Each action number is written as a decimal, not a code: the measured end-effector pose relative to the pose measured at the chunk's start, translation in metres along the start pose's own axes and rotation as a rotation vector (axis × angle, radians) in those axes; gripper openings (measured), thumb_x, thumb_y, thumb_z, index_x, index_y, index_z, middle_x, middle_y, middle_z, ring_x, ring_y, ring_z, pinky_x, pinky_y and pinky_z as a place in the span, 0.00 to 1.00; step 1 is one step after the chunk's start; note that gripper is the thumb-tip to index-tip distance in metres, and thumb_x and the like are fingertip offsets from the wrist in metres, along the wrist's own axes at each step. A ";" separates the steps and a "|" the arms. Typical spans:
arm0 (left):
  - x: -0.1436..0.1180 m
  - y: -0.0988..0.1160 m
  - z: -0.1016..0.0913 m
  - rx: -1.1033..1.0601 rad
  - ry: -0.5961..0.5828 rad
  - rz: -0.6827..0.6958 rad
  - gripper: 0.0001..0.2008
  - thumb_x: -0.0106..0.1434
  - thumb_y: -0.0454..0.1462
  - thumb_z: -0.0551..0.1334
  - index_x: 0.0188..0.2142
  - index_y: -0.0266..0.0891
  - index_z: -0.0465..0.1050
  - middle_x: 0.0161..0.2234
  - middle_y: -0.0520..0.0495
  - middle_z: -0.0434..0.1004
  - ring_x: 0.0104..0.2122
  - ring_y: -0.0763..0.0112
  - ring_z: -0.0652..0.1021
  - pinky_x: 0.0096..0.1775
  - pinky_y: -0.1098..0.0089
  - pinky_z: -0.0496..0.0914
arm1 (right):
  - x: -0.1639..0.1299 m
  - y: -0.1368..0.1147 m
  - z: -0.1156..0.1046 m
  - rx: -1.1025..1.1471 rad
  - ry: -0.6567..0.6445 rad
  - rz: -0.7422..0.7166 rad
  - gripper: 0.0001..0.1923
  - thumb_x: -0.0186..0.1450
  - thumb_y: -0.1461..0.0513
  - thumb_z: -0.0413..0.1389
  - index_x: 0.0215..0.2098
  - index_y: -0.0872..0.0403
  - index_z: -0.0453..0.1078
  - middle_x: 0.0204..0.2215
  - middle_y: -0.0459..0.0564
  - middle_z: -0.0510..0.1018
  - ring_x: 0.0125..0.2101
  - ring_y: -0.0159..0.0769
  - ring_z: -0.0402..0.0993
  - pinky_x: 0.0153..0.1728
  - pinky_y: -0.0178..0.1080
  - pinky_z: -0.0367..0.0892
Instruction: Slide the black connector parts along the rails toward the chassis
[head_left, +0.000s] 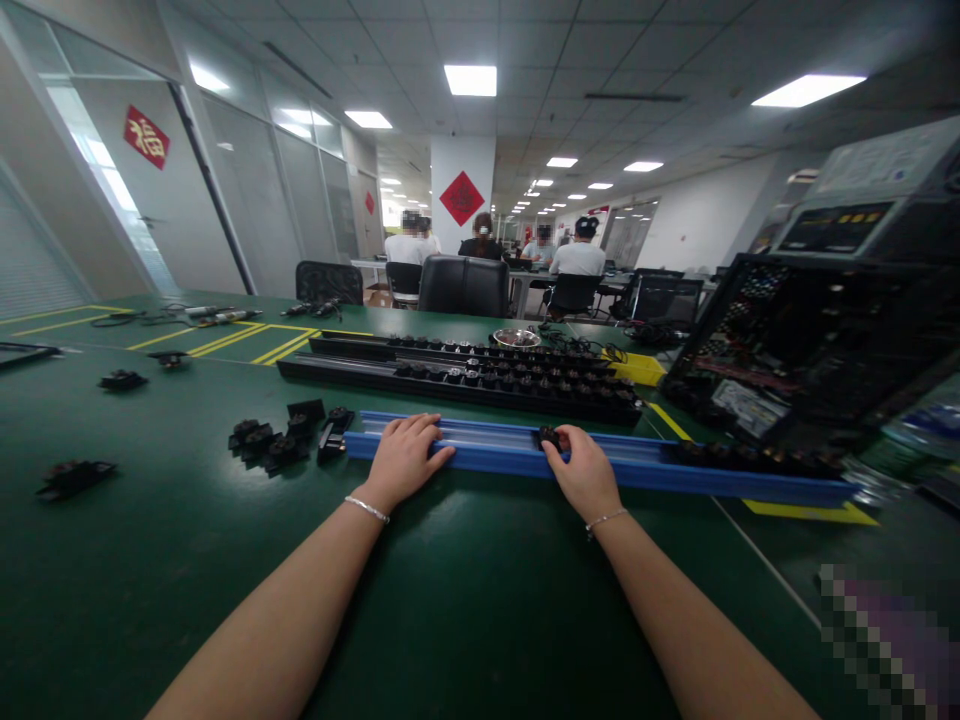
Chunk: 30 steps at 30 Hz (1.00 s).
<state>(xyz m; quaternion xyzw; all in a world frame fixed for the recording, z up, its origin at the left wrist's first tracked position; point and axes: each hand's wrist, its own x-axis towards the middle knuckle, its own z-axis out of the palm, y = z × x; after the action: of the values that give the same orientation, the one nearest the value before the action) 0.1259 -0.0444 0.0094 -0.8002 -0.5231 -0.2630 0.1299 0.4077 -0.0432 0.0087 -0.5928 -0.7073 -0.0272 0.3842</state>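
Observation:
A long blue channel (480, 456) lies crosswise in front of me on the green table. Near its left end, my left hand (406, 455) is closed over it, with the fingers across the far edge and the thumb on the near side. Farther right, my right hand (583, 468) pinches a small black part (549, 436) between thumb and fingers, down in the channel. A row of similar black parts (750, 458) fills the channel's right end. Left of the channel sits a loose cluster of black parts (270, 442), one of them close to its end.
Behind the blue channel lie black channels (450, 385) holding rows of black parts. An opened computer case (795, 340) stands at right, near a plastic bottle (922, 440). Single black parts (75, 478) and cables (217, 314) lie at left. Several people sit in the background.

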 end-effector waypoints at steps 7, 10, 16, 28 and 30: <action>0.000 0.000 0.000 -0.008 0.003 -0.003 0.15 0.62 0.49 0.53 0.36 0.43 0.71 0.52 0.47 0.71 0.51 0.61 0.69 0.51 0.57 0.60 | 0.000 -0.003 -0.001 0.031 -0.034 0.001 0.14 0.61 0.56 0.50 0.41 0.55 0.66 0.35 0.52 0.74 0.37 0.41 0.69 0.40 0.42 0.64; 0.000 0.000 0.000 -0.005 0.006 0.002 0.15 0.62 0.48 0.53 0.36 0.43 0.71 0.52 0.46 0.71 0.51 0.61 0.69 0.51 0.57 0.60 | -0.001 -0.005 -0.001 0.042 -0.041 -0.003 0.14 0.61 0.56 0.50 0.41 0.55 0.66 0.35 0.52 0.74 0.37 0.40 0.69 0.40 0.43 0.64; 0.000 0.000 0.000 0.004 0.005 0.007 0.15 0.63 0.49 0.52 0.36 0.43 0.71 0.52 0.46 0.71 0.51 0.61 0.69 0.51 0.57 0.60 | -0.002 -0.008 -0.001 0.079 -0.042 -0.002 0.14 0.61 0.56 0.50 0.41 0.55 0.66 0.37 0.53 0.75 0.38 0.40 0.70 0.41 0.43 0.65; 0.000 0.002 -0.001 -0.009 -0.004 -0.006 0.15 0.62 0.48 0.52 0.37 0.44 0.71 0.52 0.46 0.70 0.51 0.60 0.69 0.51 0.56 0.60 | -0.004 -0.016 0.000 0.103 -0.075 -0.036 0.13 0.62 0.56 0.50 0.41 0.55 0.66 0.38 0.54 0.75 0.39 0.40 0.71 0.42 0.43 0.66; 0.000 0.002 -0.001 -0.011 0.000 -0.003 0.15 0.62 0.48 0.52 0.36 0.43 0.71 0.52 0.46 0.70 0.51 0.60 0.69 0.51 0.56 0.60 | -0.004 -0.018 -0.001 0.108 -0.087 -0.040 0.13 0.62 0.56 0.50 0.41 0.55 0.66 0.38 0.54 0.75 0.39 0.40 0.71 0.42 0.43 0.66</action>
<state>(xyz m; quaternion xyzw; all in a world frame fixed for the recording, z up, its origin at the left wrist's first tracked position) 0.1275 -0.0454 0.0103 -0.8001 -0.5229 -0.2661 0.1251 0.3931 -0.0520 0.0145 -0.5578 -0.7353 0.0289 0.3840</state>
